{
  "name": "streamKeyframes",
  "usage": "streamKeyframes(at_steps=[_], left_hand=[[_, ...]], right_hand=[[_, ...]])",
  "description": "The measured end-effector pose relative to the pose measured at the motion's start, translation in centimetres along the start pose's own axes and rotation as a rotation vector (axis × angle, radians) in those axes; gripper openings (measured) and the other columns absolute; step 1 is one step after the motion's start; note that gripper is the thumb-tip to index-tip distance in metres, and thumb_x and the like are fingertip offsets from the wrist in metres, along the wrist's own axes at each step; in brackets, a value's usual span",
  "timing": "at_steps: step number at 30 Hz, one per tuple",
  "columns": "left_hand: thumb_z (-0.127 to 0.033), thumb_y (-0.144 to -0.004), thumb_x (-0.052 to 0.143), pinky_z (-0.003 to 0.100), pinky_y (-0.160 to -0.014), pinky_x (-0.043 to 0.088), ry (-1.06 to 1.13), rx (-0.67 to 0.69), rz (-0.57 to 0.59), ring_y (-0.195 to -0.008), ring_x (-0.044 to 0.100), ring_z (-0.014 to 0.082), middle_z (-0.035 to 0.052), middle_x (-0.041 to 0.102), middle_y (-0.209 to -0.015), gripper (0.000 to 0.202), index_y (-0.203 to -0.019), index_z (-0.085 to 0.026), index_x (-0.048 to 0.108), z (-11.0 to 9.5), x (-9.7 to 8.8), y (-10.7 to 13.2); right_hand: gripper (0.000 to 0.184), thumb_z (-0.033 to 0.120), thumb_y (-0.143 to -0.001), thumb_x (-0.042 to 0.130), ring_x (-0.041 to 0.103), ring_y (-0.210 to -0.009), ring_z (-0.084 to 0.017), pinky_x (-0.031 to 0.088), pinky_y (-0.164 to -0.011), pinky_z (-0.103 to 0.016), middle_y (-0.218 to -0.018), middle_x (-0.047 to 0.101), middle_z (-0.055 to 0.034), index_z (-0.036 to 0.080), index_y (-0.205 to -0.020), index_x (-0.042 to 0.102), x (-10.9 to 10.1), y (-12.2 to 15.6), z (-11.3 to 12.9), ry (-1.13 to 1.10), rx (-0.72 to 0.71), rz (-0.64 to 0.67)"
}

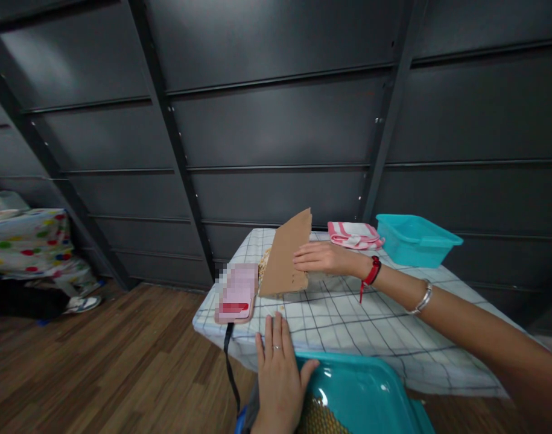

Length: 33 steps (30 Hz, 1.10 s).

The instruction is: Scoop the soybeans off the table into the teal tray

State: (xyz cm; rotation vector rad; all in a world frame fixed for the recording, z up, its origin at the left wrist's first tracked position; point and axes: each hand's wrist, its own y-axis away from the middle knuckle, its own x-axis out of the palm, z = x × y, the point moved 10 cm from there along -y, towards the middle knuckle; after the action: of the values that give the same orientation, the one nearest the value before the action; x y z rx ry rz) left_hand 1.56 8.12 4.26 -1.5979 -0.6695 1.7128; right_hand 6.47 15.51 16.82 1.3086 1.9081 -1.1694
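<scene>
My right hand holds a piece of brown cardboard by its right side, fingers straight across the face; the thumb is hidden. The cardboard stands tilted on the tabletop, its lower edge near the cloth. Against its left side, small pale tan pieces show in part. My left hand is open, fingers stretched toward the table's near edge and thumb spread over the rim of a teal tray. Small brownish-gold pieces lie inside that tray, partly covered by the hand.
A checked cloth covers the table. On it are a pink phone with a black strap, a folded red-and-white towel and a teal basin. Dark wall panels rise behind. A person's shoe shows at left.
</scene>
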Motion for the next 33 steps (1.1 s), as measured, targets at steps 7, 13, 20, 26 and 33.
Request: streamKeyframes(at_steps=[7, 13, 20, 26, 33], left_hand=[[-0.059, -0.078, 0.025, 0.046, -0.090, 0.036, 0.007, -0.009, 0.003, -0.120, 0.035, 0.0300, 0.0149, 0.048, -0.125, 0.071, -0.125, -0.007, 0.035, 0.0, 0.1, 0.2], [-0.058, -0.079, 0.026, 0.046, -0.090, 0.035, -0.025, 0.015, -0.014, -0.119, 0.035, 0.0295, 0.0146, 0.049, -0.124, 0.071, -0.124, -0.005, 0.037, -0.2, -0.1, 0.3], [-0.058, -0.079, 0.026, 0.046, -0.089, 0.035, -0.001, 0.005, -0.016, -0.120, 0.035, 0.0298, 0.0149, 0.049, -0.124, 0.071, -0.125, -0.005, 0.035, -0.2, -0.2, 0.2], [-0.058, -0.078, 0.027, 0.046, -0.091, 0.034, 0.011, -0.004, -0.003, -0.120, 0.034, 0.0296, 0.0145, 0.048, -0.125, 0.071, -0.126, -0.007, 0.035, -0.1, 0.1, 0.4], [-0.058, -0.079, 0.024, 0.046, -0.092, 0.033, -0.005, -0.005, -0.004, -0.120, 0.034, 0.0290, 0.0142, 0.049, -0.124, 0.070, -0.125, -0.006, 0.035, -0.1, 0.0, 0.3]], right_hand=[[0.028, 0.012, -0.089, 0.032, 0.054, -0.102, -0.012, 0.045, -0.091, -0.034, -0.101, 0.064, -0.0064, 0.015, -0.097, 0.059, 1.0, -0.9, -1.0, 0.001, 0.007, 0.031], [0.028, 0.012, -0.089, 0.032, 0.056, -0.098, -0.013, 0.046, -0.088, -0.033, -0.098, 0.064, -0.0077, 0.012, -0.095, 0.059, 0.6, -0.3, -1.4, 0.014, -0.025, -0.024], [0.028, 0.012, -0.089, 0.031, 0.055, -0.098, -0.013, 0.046, -0.088, -0.033, -0.096, 0.064, -0.0070, 0.012, -0.094, 0.059, 0.8, -0.6, -1.4, 0.050, -0.031, -0.020], [0.029, 0.012, -0.089, 0.030, 0.056, -0.095, -0.011, 0.046, -0.088, -0.032, -0.095, 0.065, -0.0066, 0.013, -0.093, 0.059, 0.7, -0.4, -1.4, 0.060, -0.018, -0.041], [0.028, 0.014, -0.089, 0.032, 0.054, -0.099, -0.012, 0.046, -0.087, -0.033, -0.097, 0.064, -0.0065, 0.015, -0.095, 0.059, 0.8, -0.6, -1.4, 0.011, 0.006, -0.004]])
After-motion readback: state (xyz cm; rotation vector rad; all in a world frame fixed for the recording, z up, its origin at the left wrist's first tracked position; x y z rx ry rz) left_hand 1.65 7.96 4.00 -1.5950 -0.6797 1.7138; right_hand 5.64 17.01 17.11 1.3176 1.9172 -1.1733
